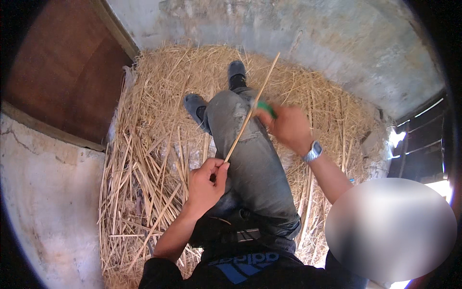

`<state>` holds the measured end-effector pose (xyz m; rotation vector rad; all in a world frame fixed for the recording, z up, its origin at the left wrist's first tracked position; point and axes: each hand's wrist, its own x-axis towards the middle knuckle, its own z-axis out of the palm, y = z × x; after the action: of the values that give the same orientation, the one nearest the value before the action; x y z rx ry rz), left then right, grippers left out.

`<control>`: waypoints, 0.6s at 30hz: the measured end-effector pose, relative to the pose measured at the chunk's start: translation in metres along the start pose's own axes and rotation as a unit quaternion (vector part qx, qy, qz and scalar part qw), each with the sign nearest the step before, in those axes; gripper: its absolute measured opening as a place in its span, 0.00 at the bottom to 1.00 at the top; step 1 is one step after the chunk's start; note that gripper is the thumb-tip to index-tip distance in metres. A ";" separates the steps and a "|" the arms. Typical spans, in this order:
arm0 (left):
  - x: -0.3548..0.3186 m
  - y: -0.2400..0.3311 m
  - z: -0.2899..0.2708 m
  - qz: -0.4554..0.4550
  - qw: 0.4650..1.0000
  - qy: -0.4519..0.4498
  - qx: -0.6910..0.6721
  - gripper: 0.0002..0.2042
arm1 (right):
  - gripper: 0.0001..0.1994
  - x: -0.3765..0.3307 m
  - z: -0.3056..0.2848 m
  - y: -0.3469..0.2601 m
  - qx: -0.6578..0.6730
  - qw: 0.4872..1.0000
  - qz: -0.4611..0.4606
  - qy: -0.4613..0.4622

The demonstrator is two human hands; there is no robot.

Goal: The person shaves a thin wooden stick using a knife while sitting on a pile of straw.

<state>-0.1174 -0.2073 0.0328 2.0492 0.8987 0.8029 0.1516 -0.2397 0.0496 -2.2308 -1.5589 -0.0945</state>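
Observation:
A long thin tan stick [239,135] slants up and away over my lap. My left hand [206,187] pinches its near end between thumb and fingertips. Partway along the stick, my right hand [291,127] is closed on a green-handled tool [266,109] held against or very close to it. Motion blur and my fingers hide the tool's working end, so its kind does not show. On the right wrist is a silver watch [314,151]. The stick's far tip sticks out free beyond my knee.
Cut stalks [144,192] lie in a pile on my left, and loose straw-like shavings [163,86] cover the floor ahead and to the right. A plaster wall [337,43] curves round the far side; a brown door panel [67,67] stands at left. A blurred oval covers the lower right.

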 end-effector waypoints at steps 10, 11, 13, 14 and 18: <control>-0.039 -0.016 -0.009 -0.026 1.000 -0.017 -0.001 0.06 | 0.36 0.052 -0.040 0.082 0.203 0.965 0.152 0.060; -0.030 -0.011 -0.007 -0.024 0.999 -0.024 0.004 0.06 | 0.36 0.042 -0.040 0.065 0.172 0.976 0.126 0.045; -0.016 -0.005 -0.003 -0.040 0.997 -0.044 -0.040 0.06 | 0.35 0.022 -0.041 0.025 0.143 0.987 0.074 -0.019; -0.009 -0.003 -0.001 -0.047 0.996 -0.054 -0.061 0.06 | 0.35 0.011 -0.042 0.008 0.142 0.986 0.051 -0.066; 0.010 0.006 0.010 0.020 0.998 -0.046 -0.028 0.06 | 0.33 -0.025 -0.030 -0.016 0.075 0.990 -0.034 -0.113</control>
<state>-0.1018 -0.2058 0.0350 2.0434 0.7773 0.7401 0.1332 -0.2680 0.0748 -2.1305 -1.6968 0.2566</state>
